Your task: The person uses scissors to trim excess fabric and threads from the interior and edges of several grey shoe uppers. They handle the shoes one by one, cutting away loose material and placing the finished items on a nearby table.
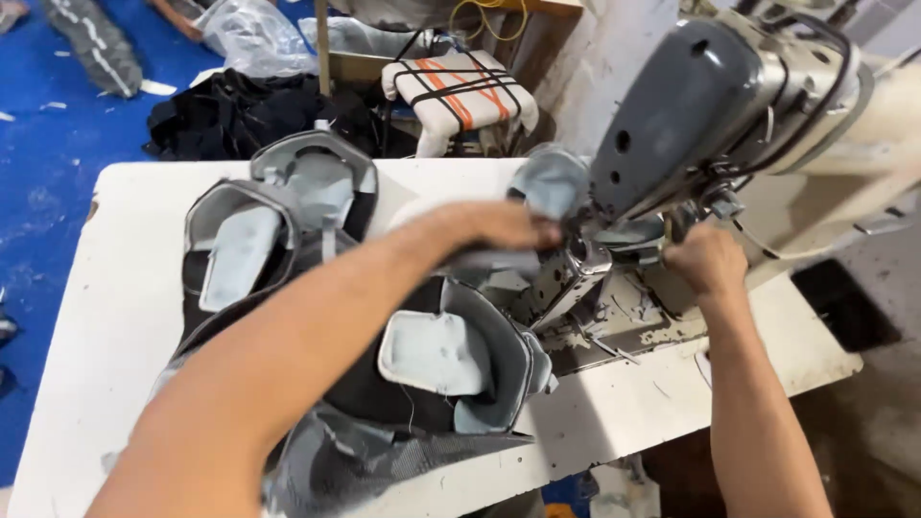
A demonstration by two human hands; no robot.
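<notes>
Evidently the sewing step: the left hand [504, 228] pinches a grey upper [552, 182] at the machine [710, 86] post, far right on the worktop [115, 317]; the right hand [705, 259], closed, steadies it. Feeding next needs even guidance.

Blue floor [58, 163] with white scraps, white worktable [106, 336], padded stool [460, 91], pale wall [614, 58] behind.

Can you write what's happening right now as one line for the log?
left hand: holds grey shoe upper at sewing machine | right hand: at the machine's needle area, grip unclear | table: pile of shoe uppers
</notes>
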